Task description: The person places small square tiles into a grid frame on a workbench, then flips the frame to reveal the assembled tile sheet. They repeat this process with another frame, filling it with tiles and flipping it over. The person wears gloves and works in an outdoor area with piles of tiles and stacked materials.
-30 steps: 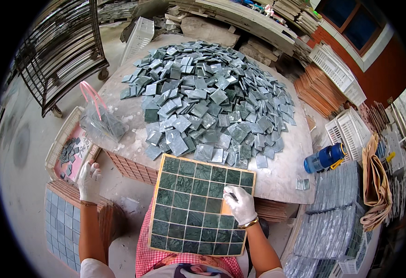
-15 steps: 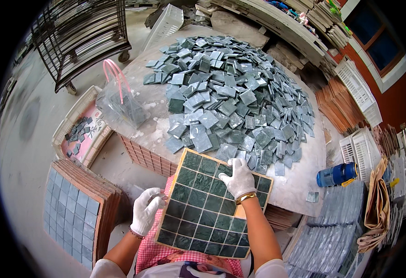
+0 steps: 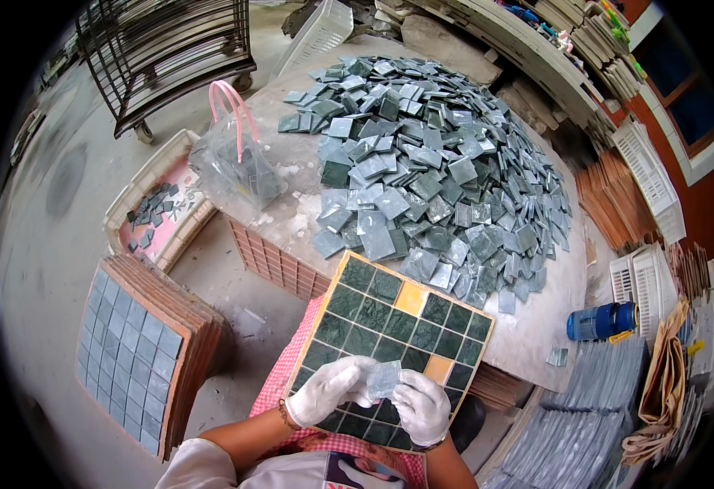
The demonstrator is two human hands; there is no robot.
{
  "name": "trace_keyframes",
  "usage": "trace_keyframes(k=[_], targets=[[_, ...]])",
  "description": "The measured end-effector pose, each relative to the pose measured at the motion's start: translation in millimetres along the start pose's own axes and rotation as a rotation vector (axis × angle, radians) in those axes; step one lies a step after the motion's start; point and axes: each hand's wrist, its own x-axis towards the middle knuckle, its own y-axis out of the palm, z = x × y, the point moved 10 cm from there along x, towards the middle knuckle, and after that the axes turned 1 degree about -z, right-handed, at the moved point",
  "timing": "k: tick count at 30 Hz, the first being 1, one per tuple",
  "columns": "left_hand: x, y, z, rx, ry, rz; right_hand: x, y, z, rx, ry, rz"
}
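A grey-green square stone tile [image 3: 384, 380] is pinched by its edges between my gloved hands, over a wooden tile tray [image 3: 345, 259]. My left hand [image 3: 329, 393] has its closed fingers at the tile's left edge. Gripping the right edge is my right hand [image 3: 422, 409]. Rows of dark green tiles [image 3: 367, 314] fill most of the tray, which rests tilted at my lap against the table edge. Two cells show bare yellow wood: one in the far row [image 3: 411, 298], another just above my right hand [image 3: 438, 369]. My hands hide part of the near rows.
A large heap of loose tiles [image 3: 430, 179] covers much of the table [image 3: 296, 236]. Stacked tile-filled trays [image 3: 129, 350] stand at left, near a crate of fragments [image 3: 121, 216]. A clear bag [image 3: 239, 167] sits on the table's left; a blue bottle [image 3: 597, 322] is at right.
My right hand has left the tray's far row, where a yellow cell now shows. Both hands have come together over the near part, holding a tile. The view has shifted slightly.
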Motion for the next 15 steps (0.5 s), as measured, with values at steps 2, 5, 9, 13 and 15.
trace_keyframes(k=[2,5,9,13,15], targets=[[-4.7,10.6,-2.3,0.060,-0.013,0.047,-17.1,-3.1,-5.0,0.023,0.069,-0.048],[-6.9,17.3,-14.8,0.287,0.082,0.000,-23.4,-8.8,-9.0,0.056,0.112,-0.096],[-8.7,33.6,-25.6,1.215,0.319,0.045,-61.1,14.5,-59.7,0.637,0.780,-0.140],[-16.2,-5.0,22.5,0.603,-0.222,-0.212,-73.6,42.8,-66.1,0.829,1.161,0.082],[-15.3,-0.7,21.3,0.578,-0.205,-0.187,-87.5,59.4,-63.3,0.891,1.188,0.310]])
